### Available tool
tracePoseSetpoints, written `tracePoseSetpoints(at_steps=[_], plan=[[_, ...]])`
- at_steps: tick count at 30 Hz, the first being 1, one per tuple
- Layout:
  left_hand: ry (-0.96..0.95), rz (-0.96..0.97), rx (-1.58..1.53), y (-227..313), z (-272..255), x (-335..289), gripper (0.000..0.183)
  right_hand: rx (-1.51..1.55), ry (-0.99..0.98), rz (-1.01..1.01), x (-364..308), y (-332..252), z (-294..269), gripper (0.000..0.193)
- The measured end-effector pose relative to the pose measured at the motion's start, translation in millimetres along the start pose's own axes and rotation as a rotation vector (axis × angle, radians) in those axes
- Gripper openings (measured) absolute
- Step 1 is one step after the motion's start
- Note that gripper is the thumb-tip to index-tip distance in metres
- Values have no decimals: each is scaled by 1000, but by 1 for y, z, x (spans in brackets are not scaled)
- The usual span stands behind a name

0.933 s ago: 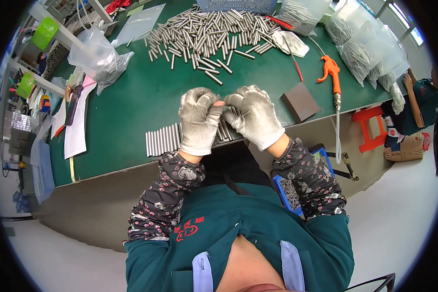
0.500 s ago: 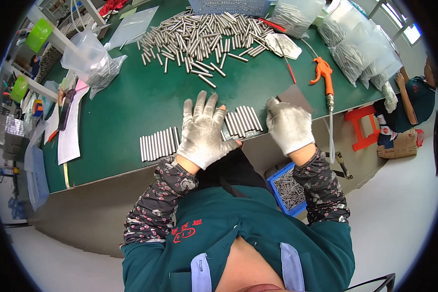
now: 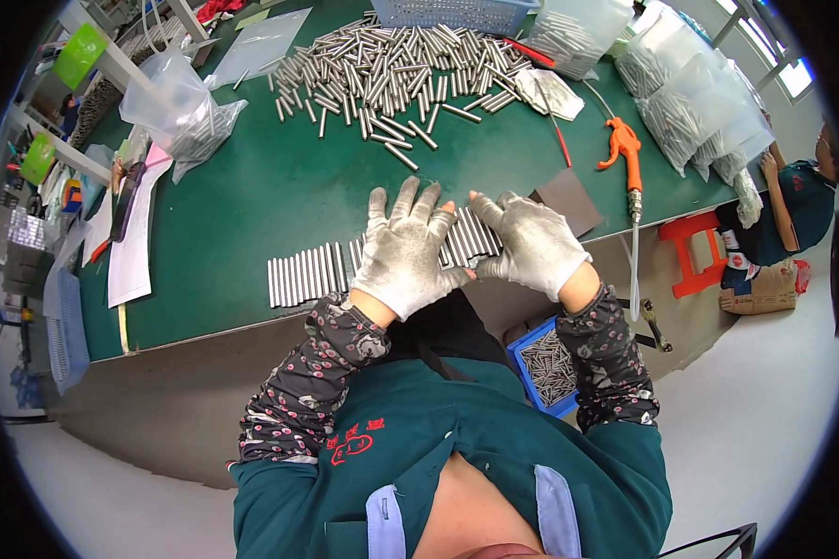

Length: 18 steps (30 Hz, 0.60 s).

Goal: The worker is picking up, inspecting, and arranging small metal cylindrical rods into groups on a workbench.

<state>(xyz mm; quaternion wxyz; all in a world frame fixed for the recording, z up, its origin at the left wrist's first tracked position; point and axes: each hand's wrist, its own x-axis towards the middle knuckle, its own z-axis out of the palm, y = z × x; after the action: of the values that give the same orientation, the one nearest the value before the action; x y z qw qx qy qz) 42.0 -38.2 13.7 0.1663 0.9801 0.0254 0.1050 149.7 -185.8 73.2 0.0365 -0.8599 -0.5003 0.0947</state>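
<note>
Short shiny metal pins (image 3: 306, 276) lie side by side in a row along the table's front edge. My left hand (image 3: 405, 250), in a whitish work glove with bare fingertips showing, rests flat on the middle of the row, fingers spread. The pins under it are hidden. At the row's right end, my right hand (image 3: 538, 244), gloved too, has its thumb and index finger apart beside the last pins (image 3: 471, 238). Its other fingers are bent and partly hidden. A dark brown square sheet (image 3: 569, 201), perhaps sandpaper, lies just right of that hand.
A large heap of loose pins (image 3: 391, 79) covers the back of the green table (image 3: 214, 214). An orange air gun (image 3: 623, 149) with a hose lies right, near bags of pins (image 3: 671, 102). Below stands a blue crate of pins (image 3: 548, 368). A co-worker (image 3: 797, 205) sits far right.
My right hand has left the dark sheet and moved left to the row's end. My left hand has shifted slightly right, uncovering more pins on its left.
</note>
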Motion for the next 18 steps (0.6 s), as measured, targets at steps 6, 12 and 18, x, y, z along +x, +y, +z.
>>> tracePoseSetpoints(at_steps=[6,12,18], plan=[[15,-3,-48,-3,-4,-5,70,62,-33,-67,2,11,0,74],[-20,22,-36,-3,-13,-9,75,138,-92,-47,6,3,0,73],[47,-37,62,-41,-38,-44,98,148,191,-158,3,-4,-3,71]])
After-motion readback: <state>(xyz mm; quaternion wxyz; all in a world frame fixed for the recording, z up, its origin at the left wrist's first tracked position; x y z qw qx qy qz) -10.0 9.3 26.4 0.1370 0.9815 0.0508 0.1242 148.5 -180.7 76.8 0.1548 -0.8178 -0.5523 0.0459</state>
